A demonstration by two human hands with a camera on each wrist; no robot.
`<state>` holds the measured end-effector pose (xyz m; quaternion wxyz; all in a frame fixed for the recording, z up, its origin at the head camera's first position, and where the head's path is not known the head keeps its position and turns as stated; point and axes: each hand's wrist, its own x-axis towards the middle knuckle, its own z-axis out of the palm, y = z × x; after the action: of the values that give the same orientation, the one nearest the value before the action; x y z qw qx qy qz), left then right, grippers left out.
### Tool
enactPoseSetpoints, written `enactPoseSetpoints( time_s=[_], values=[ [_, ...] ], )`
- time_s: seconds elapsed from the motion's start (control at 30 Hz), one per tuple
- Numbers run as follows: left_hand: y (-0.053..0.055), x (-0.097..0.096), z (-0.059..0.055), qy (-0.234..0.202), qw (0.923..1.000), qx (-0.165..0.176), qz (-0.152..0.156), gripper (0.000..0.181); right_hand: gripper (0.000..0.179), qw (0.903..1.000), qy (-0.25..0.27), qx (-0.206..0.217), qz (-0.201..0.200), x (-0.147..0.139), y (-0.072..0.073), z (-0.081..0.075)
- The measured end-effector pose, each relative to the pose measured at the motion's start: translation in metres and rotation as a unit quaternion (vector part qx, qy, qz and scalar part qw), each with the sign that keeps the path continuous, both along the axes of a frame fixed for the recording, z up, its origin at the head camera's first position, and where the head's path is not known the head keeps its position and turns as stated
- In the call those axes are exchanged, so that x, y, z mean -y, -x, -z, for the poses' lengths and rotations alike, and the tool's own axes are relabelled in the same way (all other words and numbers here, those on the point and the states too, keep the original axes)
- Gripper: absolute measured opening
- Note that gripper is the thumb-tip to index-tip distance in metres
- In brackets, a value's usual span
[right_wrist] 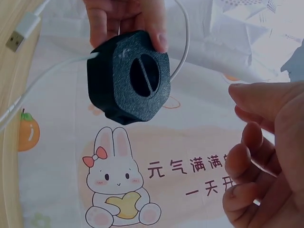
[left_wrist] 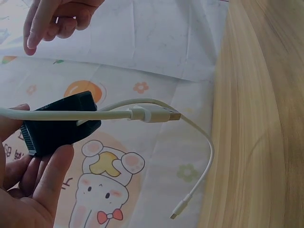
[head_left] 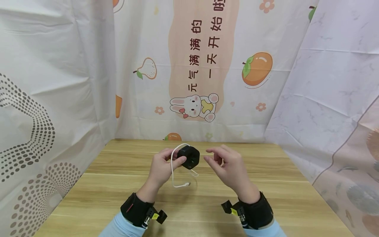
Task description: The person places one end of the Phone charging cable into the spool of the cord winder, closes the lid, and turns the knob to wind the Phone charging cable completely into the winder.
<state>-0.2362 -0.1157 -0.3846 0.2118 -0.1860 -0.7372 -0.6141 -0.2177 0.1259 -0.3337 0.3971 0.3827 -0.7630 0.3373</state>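
In the head view, my left hand (head_left: 159,168) pinches a black hexagonal cable winder (head_left: 184,152) between thumb and fingers, held above the table. The right wrist view shows the winder's face (right_wrist: 124,102), with a round recess crossed by a thin bar. A white USB cable (head_left: 172,164) comes out of two sides of it. Its USB plug (left_wrist: 153,114) and small connector (left_wrist: 178,210) both dangle free. To the right of the winder, my right hand (head_left: 230,168) is raised and holds nothing, its index finger and thumb pointing at the winder and the other fingers loosely bent.
Below the hands lies a wooden table (head_left: 118,197). Behind it hangs a printed cloth (head_left: 142,98) with a rabbit and fruit, and more cloth (head_left: 59,49) closes off the left and right sides. Each wrist wears a black strap (head_left: 256,210) with a small camera.
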Motion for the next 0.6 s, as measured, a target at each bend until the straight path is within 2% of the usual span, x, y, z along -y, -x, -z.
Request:
enactPoseSetpoints(
  time_s=[0.13,0.23,0.47,0.6],
  values=[
    [-0.001,0.000,0.000,-0.017,0.9996,0.014,0.016,0.030,0.024,0.9984,-0.031,-0.042,0.020,0.001,0.002,0.001],
    [-0.001,-0.001,0.000,-0.022,0.9993,0.018,0.022,0.030,0.026,0.9965,-0.053,-0.056,0.032,0.001,0.004,0.003],
    [-0.001,-0.001,0.000,-0.008,0.9998,0.012,0.010,0.028,0.029,0.9912,-0.100,-0.068,0.054,0.002,0.010,0.010],
    [0.000,-0.002,0.000,0.004,1.0000,-0.001,0.006,0.026,0.030,0.9873,-0.128,-0.077,0.053,0.005,0.013,0.014]
  ],
)
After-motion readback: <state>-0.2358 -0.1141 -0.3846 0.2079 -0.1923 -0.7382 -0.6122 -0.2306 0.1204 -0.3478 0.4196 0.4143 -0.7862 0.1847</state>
